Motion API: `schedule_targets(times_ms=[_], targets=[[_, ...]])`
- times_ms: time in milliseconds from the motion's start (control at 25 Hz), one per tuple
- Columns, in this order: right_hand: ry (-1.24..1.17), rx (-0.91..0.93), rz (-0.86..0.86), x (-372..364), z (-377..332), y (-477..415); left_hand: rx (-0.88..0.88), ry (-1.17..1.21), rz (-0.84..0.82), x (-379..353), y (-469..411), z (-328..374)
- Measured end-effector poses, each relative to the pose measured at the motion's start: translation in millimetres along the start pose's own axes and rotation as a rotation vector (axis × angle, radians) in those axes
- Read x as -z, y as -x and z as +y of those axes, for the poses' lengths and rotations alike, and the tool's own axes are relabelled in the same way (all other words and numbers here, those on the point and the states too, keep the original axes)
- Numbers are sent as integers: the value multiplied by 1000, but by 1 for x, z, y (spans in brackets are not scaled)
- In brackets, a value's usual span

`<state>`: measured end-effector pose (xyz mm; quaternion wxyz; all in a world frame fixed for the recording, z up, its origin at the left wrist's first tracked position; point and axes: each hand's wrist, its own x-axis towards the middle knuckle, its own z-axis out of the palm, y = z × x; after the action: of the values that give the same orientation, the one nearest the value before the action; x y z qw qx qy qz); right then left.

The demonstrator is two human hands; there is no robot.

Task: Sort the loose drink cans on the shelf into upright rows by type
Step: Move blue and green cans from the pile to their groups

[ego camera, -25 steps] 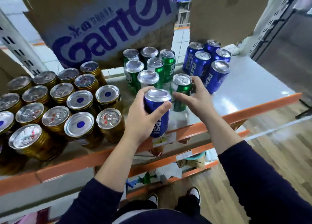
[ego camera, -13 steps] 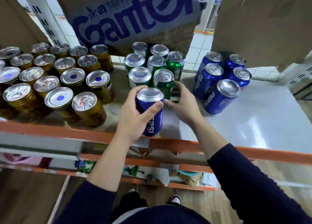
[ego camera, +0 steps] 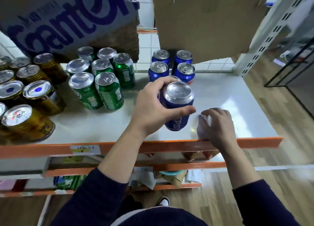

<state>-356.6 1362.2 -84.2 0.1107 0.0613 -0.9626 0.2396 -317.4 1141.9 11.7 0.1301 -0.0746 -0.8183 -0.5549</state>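
While the left hand (ego camera: 153,106) clamps thumb and fingers around a blue Pepsi can (ego camera: 179,98), the can tilts over the white shelf (ego camera: 237,98) near its front edge; whether its base touches is unclear. At 12 o'clock, just behind it, more blue Pepsi cans (ego camera: 184,69) stand upright. Green cans (ego camera: 108,89) cluster at 10 o'clock and gold cans (ego camera: 40,96) at 9 o'clock. At 4 o'clock the right hand (ego camera: 215,125) lies over the orange front rail (ego camera: 263,141), fingers loosely bent, holding nothing.
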Motion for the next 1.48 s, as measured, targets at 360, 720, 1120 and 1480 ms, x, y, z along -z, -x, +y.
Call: schedule_targets(times_ms=[360, 720, 1120, 1480], targets=[[-24, -32, 56, 5, 19, 0, -119, -748, 12, -55, -60, -9], [-20, 2, 3, 6, 14, 2, -235, -849, 1, -56, -53, -21], [-330, 316, -64, -15, -87, 11, -46, -765, 192, 33, 27, -48], [-383, 654, -279, -73, -264, 51, 238, -935, 449, 186, 165, -75]])
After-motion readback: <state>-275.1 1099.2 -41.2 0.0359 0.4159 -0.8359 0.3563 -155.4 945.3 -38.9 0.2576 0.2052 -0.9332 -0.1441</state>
